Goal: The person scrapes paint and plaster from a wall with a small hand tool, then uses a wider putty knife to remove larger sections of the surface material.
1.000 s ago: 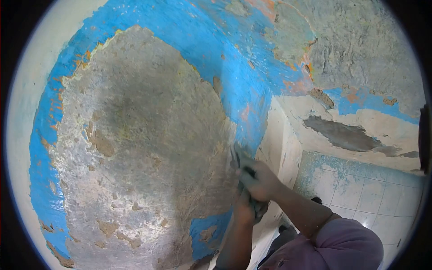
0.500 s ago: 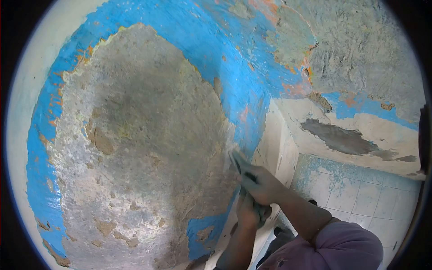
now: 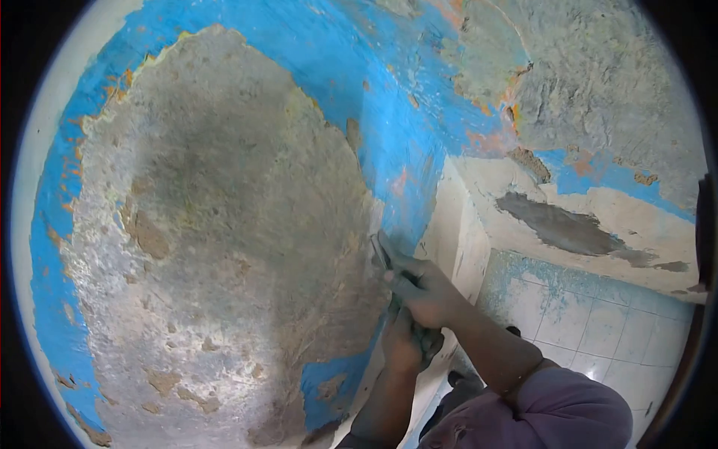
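Near the lower centre, my right hand (image 3: 428, 295) is wrapped round the upper part of a thin, flat scraper-like tool (image 3: 381, 252). The tool's pale edge lies against the wall, where bare grey plaster (image 3: 224, 194) meets blue paint (image 3: 407, 179). Just below, my left hand (image 3: 404, 344) is closed round the dark lower part of the same tool. My fingers hide most of the handle, and greyish dust coats both hands.
Cream-painted wall (image 3: 460, 217) with a grey patch (image 3: 557, 224) stands right of the hands. Below it are pale tiles (image 3: 591, 325). A blue paint patch (image 3: 329, 389) remains at the lower centre. Rough plaster (image 3: 598, 82) covers the upper right.
Both hands and the tool have shifted slightly left and, since half a second ago, upward along the paint edge. The view has shifted a little too. Both hands keep their hold.
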Demonstrator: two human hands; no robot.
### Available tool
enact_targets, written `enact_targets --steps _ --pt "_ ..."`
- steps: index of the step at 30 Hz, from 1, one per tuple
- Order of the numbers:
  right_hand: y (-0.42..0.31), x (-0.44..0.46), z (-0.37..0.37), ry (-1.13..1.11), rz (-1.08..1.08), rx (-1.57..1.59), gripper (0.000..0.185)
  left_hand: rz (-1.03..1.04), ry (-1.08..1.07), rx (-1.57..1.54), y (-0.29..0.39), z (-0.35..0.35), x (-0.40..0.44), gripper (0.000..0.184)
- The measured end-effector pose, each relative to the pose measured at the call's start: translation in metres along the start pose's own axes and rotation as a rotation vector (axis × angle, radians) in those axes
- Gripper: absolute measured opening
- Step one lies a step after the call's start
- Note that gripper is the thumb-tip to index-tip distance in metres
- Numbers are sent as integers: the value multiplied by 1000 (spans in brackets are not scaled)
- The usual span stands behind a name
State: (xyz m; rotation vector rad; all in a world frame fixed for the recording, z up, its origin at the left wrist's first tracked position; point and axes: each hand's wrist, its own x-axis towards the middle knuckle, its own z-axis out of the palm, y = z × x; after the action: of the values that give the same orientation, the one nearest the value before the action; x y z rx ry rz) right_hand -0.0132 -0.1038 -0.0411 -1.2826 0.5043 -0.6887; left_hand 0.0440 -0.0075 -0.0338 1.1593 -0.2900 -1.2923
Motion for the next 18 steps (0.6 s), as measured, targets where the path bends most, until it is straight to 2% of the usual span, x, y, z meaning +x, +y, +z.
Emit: enact_targets --steps 4,6,7,9,10,12,13,15,16,18 --pt "0 -6 6 -11 -53 -98 51 33 -29 135 7 3 -7 27" --pt "-2 5 4 120 -124 -33 45 -41 -1 -22 5 -4 5 28" --pt "-3 3 6 112 -115 -35 45 -43 7 -31 7 -1 4 28" --pt "-9 0 4 119 -94 73 32 -19 32 88 15 12 0 29" --pt "-10 -3 4 125 -99 68 32 -18 22 88 13 12 -2 29" --pt "-9 -9 8 52 -43 -29 47 77 -33 110 9 7 -8 29" --pt "-10 -2 5 53 -41 -28 47 74 -33 110 12 6 0 29" --pt "-7 14 -2 32 104 33 48 -62 42 52 17 3 14 29" --pt "-3 11 0 25 109 30 48 -62 47 44 16 5 9 29" --pt "2 5 0 136 -166 -130 43 -19 22 221 18 14 2 28"
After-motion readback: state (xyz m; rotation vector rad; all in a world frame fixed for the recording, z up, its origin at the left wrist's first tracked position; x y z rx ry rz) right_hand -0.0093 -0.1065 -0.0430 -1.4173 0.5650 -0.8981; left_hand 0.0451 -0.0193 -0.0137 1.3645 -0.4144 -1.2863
